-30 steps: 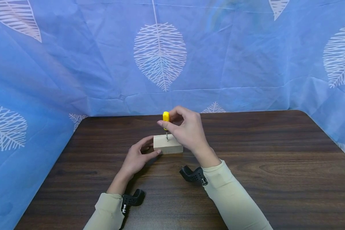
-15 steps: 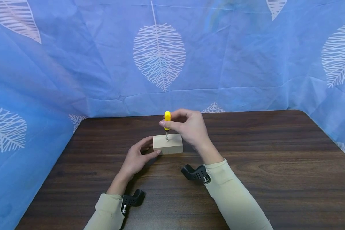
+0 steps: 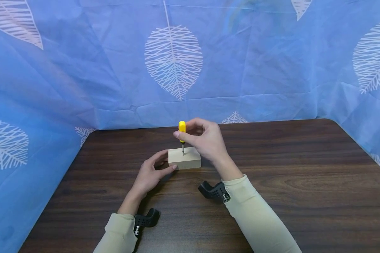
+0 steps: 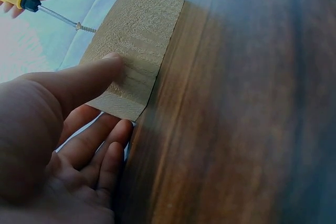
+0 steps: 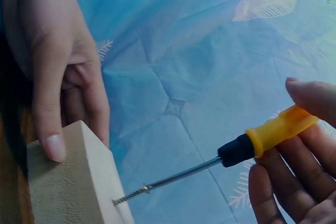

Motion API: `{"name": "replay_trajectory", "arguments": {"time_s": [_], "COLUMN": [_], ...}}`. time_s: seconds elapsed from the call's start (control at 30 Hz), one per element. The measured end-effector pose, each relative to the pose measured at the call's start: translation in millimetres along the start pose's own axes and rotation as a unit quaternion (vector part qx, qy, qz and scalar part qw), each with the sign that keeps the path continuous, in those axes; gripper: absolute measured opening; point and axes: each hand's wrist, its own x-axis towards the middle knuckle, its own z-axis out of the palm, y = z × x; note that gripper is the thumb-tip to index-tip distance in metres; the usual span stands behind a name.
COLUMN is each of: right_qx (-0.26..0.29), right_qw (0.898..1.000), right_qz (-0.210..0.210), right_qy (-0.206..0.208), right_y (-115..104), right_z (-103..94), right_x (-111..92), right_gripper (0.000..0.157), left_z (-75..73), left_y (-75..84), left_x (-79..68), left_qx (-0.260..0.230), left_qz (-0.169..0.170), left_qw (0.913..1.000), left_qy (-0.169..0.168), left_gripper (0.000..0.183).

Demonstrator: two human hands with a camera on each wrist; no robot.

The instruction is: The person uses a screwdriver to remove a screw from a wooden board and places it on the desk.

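Observation:
A pale wooden block point(image 3: 187, 163) lies on the dark table. My left hand point(image 3: 150, 175) grips its left end, the thumb on the near face and the fingers behind. Out of the block's top stands a screw point(image 5: 131, 196), part of its thread showing. My right hand point(image 3: 209, 140) pinches the yellow handle of a screwdriver point(image 3: 182, 131) between thumb and fingers. In the right wrist view the screwdriver's black collar and metal shaft line up with the screw, the tip at the screw head. The left wrist view shows the same screw point(image 4: 85, 28) beyond the block.
The brown wood-grain table point(image 3: 288, 182) runs back to a blue cloth point(image 3: 256, 70) printed with white leaves, which hangs behind and at both sides. Black wrist mounts point(image 3: 212, 189) sit under both cream sleeves point(image 3: 256, 214), close over the table.
My right hand shifts slightly right and then back left with the screwdriver, whose tip stays at the screw. The left hand and the block keep their place.

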Motion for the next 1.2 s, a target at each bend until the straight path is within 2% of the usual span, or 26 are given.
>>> {"name": "replay_trajectory", "arguments": {"time_s": [0.33, 0.53, 0.87, 1.07, 1.2], "right_qx": [0.003, 0.004, -0.046, -0.042, -0.029], "right_qw": [1.0, 1.0, 0.997, 0.998, 0.998], "right_qz": [-0.026, -0.027, -0.052, -0.05, -0.044], "right_qy": [0.008, 0.01, 0.014, 0.008, 0.021], "right_y": [5, 7, 3, 4, 5], "right_z": [8.0, 9.6, 11.1, 11.3, 12.0], "right_x": [-1, 0, 1, 1, 0], "right_gripper": [0.025, 0.024, 0.027, 0.027, 0.026], "left_z": [0.5, -0.2, -2.2, -1.5, -1.1], "left_y": [-0.2, -0.2, 0.0, 0.3, 0.7], "left_x": [0.7, 1.0, 0.8, 0.6, 0.9], "left_qx": [-0.005, -0.005, -0.005, -0.007, -0.007], "left_qz": [0.005, 0.002, 0.0, -0.001, -0.003], "left_qw": [1.0, 1.0, 1.0, 1.0, 1.0], "left_qy": [-0.003, -0.005, -0.005, -0.006, -0.004], "left_gripper": [0.065, 0.066, 0.065, 0.065, 0.065]}}
